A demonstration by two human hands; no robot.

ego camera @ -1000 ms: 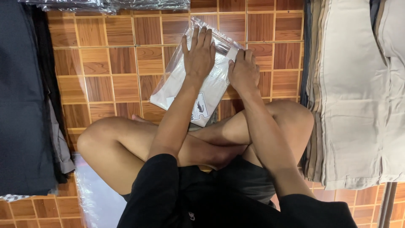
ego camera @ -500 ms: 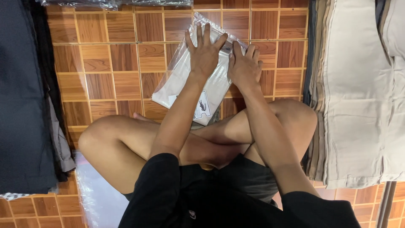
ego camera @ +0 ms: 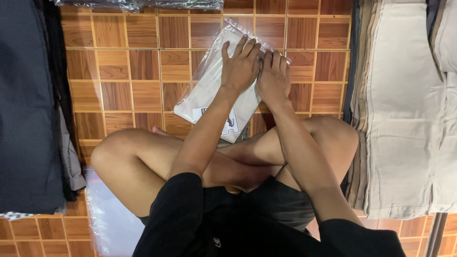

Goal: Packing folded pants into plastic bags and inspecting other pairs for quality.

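1. A clear plastic bag holding a folded cream garment lies on the wood-tile floor in the upper centre of the frame
2. Left hand lies flat on it, fingers spread wide, arm straight
3. Right hand presses beside it, fingers together, at the bag's right edge
4. Stacked beige trousers lie at right, dark clothes at left

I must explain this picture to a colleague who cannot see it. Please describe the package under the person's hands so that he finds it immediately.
Start at the wooden-patterned tile floor between the dark clothes stack and the beige clothes stack. In front of the crossed legs lies a clear plastic bag holding a folded white garment, with left hand and right hand flat on it. It is the only white bundle there.
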